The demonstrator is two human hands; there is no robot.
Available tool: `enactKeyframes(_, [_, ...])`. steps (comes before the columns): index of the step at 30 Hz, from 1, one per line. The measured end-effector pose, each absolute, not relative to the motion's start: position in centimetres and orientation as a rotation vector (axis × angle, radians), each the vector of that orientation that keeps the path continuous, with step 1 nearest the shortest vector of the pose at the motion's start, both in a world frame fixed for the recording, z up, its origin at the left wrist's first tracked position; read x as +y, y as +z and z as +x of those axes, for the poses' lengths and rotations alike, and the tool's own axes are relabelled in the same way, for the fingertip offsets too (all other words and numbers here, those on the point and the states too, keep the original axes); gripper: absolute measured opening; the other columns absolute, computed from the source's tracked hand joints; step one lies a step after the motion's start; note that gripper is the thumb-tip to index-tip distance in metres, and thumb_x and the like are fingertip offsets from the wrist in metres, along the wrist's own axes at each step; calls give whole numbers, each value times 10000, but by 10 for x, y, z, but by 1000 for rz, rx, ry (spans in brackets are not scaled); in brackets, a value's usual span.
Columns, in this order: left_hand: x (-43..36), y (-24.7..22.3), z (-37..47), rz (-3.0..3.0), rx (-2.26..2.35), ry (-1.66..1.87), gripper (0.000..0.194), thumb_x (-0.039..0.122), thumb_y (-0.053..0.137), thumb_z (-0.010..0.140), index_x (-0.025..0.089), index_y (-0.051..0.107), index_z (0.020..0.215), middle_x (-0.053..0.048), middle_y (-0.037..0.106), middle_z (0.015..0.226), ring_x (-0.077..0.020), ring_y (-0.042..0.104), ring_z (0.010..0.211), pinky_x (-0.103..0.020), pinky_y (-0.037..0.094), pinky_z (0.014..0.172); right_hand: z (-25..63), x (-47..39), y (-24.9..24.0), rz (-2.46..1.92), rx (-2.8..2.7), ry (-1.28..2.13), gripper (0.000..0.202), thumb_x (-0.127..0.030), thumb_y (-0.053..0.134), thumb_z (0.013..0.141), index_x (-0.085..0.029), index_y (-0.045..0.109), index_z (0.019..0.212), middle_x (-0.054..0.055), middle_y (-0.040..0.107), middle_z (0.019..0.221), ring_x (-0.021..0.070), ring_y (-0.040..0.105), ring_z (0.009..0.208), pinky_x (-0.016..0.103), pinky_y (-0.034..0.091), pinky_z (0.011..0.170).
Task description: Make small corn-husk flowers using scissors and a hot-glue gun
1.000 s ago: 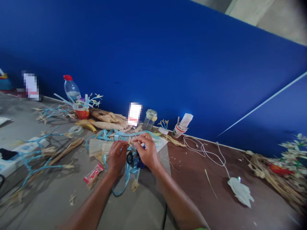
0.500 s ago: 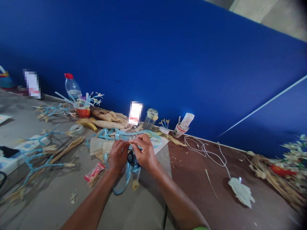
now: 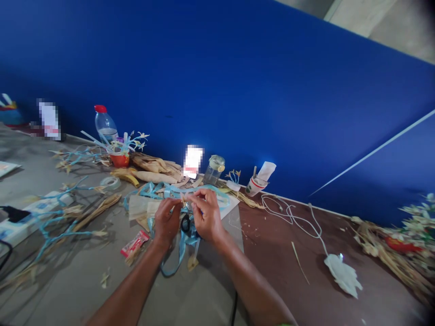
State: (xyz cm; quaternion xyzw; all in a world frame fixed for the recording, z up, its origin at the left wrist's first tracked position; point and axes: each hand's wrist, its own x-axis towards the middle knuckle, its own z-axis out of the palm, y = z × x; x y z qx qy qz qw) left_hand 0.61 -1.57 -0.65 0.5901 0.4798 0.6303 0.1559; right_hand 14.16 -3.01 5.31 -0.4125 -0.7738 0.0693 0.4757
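My left hand is closed in a pinch, its fingertips on a tiny pale piece too small to name. Facing it, my right hand pinches at the same spot, thumb and forefinger close together. Light blue ribbon lies looped beneath and behind both hands. Between the wrists sits a black round object, partly hidden. A pale husk sheet is left of my left hand, and a red wrapper lies nearer.
A red cup of blue stems, a bottle, a glass jar and a white cup line the blue partition. Blue-stemmed flowers and a power strip lie left. A white cable runs right.
My right fingertips have shifted slightly and the thumb sits lower. Both hands stay together over the ribbon. The whole view has moved a little.
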Motion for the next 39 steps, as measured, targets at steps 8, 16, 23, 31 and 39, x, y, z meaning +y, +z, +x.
enactKeyframes(8, [-14, -10, 6, 1608, 1344, 1794, 100, 254, 572, 796, 205, 645, 747, -3, 622, 717, -163, 576, 721, -285, 440, 702, 137, -32, 50, -1014, -1972, 64, 370, -71, 477, 823, -238, 670, 1092, 94, 553, 1016, 221, 489, 948, 396, 429, 831])
enactKeyframes(16, [-10, -9, 11, 1173, 1258, 1799, 111, 313, 663, 714, 204, 645, 712, 15, 622, 670, -151, 563, 672, -260, 430, 671, 142, -24, 49, -1095, -1658, 432, 298, -181, 488, 827, -171, 604, 1101, 98, 581, 1009, 190, 565, 897, 330, 485, 796])
enactKeyframes(23, [-1, -10, 4, 822, 1155, 1838, 209, 373, 713, 682, 183, 645, 736, 23, 609, 650, -116, 545, 653, -234, 416, 677, 153, -10, 43, -1261, -1606, 586, 222, -218, 519, 797, -157, 632, 979, 71, 642, 894, 174, 595, 815, 294, 478, 759])
enactKeyframes(31, [3, -16, 4, 706, 1006, 1843, 282, 411, 735, 658, 179, 648, 793, 15, 619, 724, -73, 493, 555, -207, 405, 562, 174, 0, 49, -1312, -1670, 599, 206, -264, 531, 802, -175, 661, 935, 66, 682, 904, 179, 611, 797, 300, 472, 750])
enactKeyframes(39, [0, -4, 0, 619, 899, 1909, 222, 336, 735, 665, 190, 622, 789, 36, 572, 678, -64, 502, 529, -198, 422, 537, 172, 1, 48, -1348, -1899, 571, 158, -207, 551, 785, -181, 635, 654, 14, 611, 695, 147, 558, 684, 261, 414, 672])
